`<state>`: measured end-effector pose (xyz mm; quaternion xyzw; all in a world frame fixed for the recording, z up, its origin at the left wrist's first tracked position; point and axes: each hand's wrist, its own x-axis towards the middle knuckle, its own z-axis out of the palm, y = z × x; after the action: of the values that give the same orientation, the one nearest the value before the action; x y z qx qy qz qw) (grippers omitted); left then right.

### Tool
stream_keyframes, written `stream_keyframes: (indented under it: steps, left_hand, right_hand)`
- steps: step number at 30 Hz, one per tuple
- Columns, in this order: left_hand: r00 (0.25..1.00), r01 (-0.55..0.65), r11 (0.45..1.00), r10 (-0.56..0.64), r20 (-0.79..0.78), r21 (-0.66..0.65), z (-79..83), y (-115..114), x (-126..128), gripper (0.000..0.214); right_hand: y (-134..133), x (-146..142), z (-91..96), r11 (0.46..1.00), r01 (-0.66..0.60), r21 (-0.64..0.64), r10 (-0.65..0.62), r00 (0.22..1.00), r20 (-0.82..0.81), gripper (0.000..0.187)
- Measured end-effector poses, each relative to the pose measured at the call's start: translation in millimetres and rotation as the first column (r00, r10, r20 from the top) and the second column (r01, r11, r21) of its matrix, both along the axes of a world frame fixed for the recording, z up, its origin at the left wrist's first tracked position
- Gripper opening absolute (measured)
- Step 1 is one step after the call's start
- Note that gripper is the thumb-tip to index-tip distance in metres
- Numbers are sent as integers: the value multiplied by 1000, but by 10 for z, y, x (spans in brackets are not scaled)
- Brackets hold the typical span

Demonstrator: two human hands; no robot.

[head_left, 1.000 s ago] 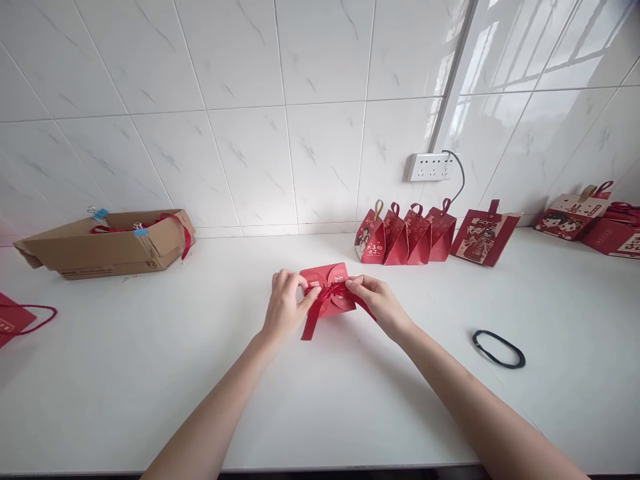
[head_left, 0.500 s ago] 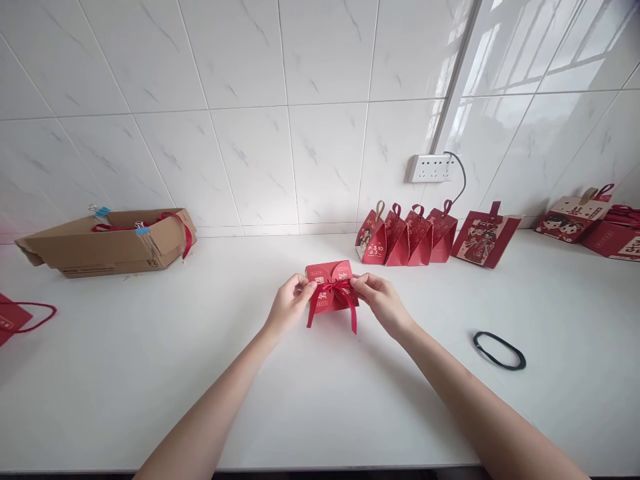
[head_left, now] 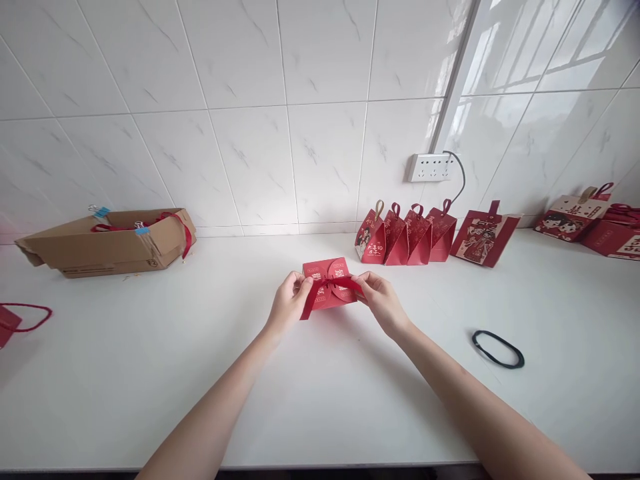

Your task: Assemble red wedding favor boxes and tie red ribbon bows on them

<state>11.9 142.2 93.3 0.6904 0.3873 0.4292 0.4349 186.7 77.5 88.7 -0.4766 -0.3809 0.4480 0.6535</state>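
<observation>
A small red gift box (head_left: 330, 272) with a red ribbon (head_left: 336, 285) across its front stands on the white counter (head_left: 320, 393) at the middle. My left hand (head_left: 289, 303) pinches the ribbon at the box's left side. My right hand (head_left: 380, 300) pinches the ribbon at the right side. The ribbon runs taut between both hands, with one end hanging down at the left.
Several red gift boxes (head_left: 407, 235) stand in a row by the wall under a power strip (head_left: 430, 167). More red boxes (head_left: 590, 223) sit at the far right. An open cardboard box (head_left: 107, 243) lies at the back left. A black loop (head_left: 498, 349) lies to the right.
The ribbon's hanging tails have been drawn up and pulled sideways, so the ribbon now lies tight across the box. Both hands moved slightly up and apart.
</observation>
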Motion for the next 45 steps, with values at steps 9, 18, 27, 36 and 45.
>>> stream_keyframes:
  steps: [9, 18, 27, 36, 45]
  left_hand:
    - [995, -96, 993, 96, -3, -72, -61, -9, 53, 32]
    - [970, 94, 984, -57, 235, -149, -82, 15, 27, 60]
    - [954, -67, 958, 143, 263, -278, -77, -48, 102, 56]
    - [965, 72, 971, -11, 260, -226, -9, -79, 70, 61]
    - [930, 195, 921, -65, 362, -336, -17, -34, 47, 97]
  right_hand:
    - [-96, -74, 81, 972, -232, 27, 221, 951, 218, 47]
    - [-107, -48, 92, 982, -182, -56, 189, 910, 368, 31]
    - [-106, -133, 59, 973, -222, -59, 223, 855, 469, 19]
    - [-132, -117, 43, 974, -226, -35, 204, 790, 578, 14]
    - [-149, -91, 40, 955, -294, -33, 254, 755, 604, 14]
